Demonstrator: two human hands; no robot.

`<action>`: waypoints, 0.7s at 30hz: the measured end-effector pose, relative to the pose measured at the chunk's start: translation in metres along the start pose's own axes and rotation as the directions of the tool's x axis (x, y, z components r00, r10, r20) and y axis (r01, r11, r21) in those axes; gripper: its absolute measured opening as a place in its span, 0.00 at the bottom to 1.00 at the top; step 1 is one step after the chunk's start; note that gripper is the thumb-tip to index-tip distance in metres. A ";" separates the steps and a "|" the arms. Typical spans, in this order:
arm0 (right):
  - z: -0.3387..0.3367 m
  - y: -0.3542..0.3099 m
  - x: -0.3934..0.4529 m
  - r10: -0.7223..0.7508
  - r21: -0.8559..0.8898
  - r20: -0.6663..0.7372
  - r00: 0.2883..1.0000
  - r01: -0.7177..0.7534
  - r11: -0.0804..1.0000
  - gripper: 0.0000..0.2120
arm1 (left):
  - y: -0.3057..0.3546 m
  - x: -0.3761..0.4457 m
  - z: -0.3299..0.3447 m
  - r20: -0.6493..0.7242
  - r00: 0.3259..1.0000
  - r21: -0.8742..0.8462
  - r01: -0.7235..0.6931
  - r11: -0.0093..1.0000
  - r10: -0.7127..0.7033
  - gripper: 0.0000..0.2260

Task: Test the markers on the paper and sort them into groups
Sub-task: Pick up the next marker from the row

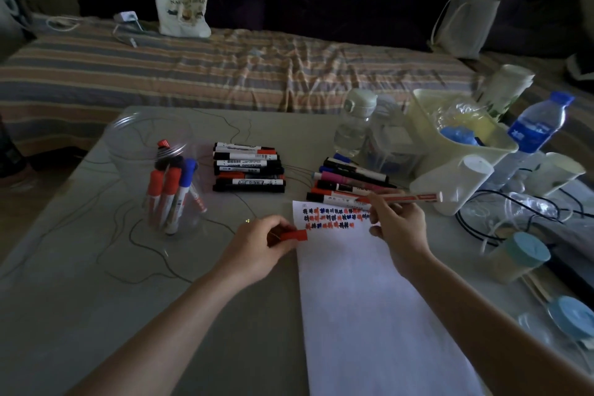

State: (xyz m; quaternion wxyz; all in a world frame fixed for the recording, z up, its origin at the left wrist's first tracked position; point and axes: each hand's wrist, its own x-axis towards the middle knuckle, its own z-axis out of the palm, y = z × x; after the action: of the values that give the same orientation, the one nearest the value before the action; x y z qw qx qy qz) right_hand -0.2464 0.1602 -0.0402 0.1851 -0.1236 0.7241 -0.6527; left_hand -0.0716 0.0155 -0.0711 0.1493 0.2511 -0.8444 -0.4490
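- A clear plastic jar (170,196) on the table holds about five capped markers, mostly red.
- Left hand (262,246) pinches a red cap (293,235).
- Two marker piles (249,167) lie behind the paper (369,299).
- Right hand (397,225) grips an uncapped red marker (405,198) above the scribbles.

The paper (379,299) runs off the bottom edge of the picture, so its near end is unseen, and the right hand (397,227) covers part of the scribble rows (331,219) at its far end. The red cap (292,235) is half buried in the fingers of the left hand (260,244), and the marks on the paper are too small to read as anything but red, blue and black blots. In the jar (167,183) near the tabletop's left edge, the markers (170,193) blur behind the plastic, their labels unreadable; the stack (249,169) behind the paper hides its lower pens.
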 end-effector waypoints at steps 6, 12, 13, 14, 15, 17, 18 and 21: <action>0.005 -0.011 -0.027 0.165 0.087 0.058 0.985 -0.170 0.982 0.11 | 0.014 -0.014 -0.012 -0.065 0.997 -0.204 0.030 0.979 -0.044 0.03; 0.008 -0.015 -0.052 0.181 0.146 0.211 0.961 -0.215 0.966 0.09 | 0.027 -0.028 -0.018 -0.050 0.995 -0.288 0.066 0.955 -0.084 0.05; 0.010 -0.017 -0.055 0.174 0.155 0.240 0.955 -0.214 0.964 0.09 | 0.029 -0.029 -0.018 -0.044 0.995 -0.308 0.076 0.948 -0.094 0.05; 0.012 -0.019 -0.058 0.165 0.159 0.263 0.950 -0.212 0.964 0.09 | 0.031 -0.029 -0.018 -0.038 0.994 -0.327 0.083 0.941 -0.101 0.05; 0.014 -0.021 -0.061 0.156 0.161 0.279 0.947 -0.207 0.965 0.08 | 0.032 -0.029 -0.019 -0.034 0.994 -0.338 0.087 0.937 -0.104 0.06; 0.018 -0.024 -0.066 0.139 0.162 0.295 0.945 -0.193 0.968 0.08 | 0.033 -0.027 -0.018 -0.033 0.994 -0.349 0.085 0.933 -0.103 0.06; 0.021 -0.025 -0.068 0.133 0.161 0.302 0.944 -0.188 0.969 0.07 | 0.033 -0.027 -0.018 -0.033 0.995 -0.354 0.082 0.932 -0.099 0.06; 0.026 -0.027 -0.071 0.132 0.151 0.332 0.934 -0.191 0.970 0.05 | 0.033 -0.025 -0.015 -0.015 0.996 -0.367 0.073 0.927 -0.085 0.05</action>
State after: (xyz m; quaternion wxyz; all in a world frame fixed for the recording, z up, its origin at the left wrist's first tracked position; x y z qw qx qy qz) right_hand -0.1728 0.1638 -0.0078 0.3636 -0.1504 0.6302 -0.6694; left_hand -0.0528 0.0347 -0.0357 0.1883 0.2596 -0.7326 -0.6004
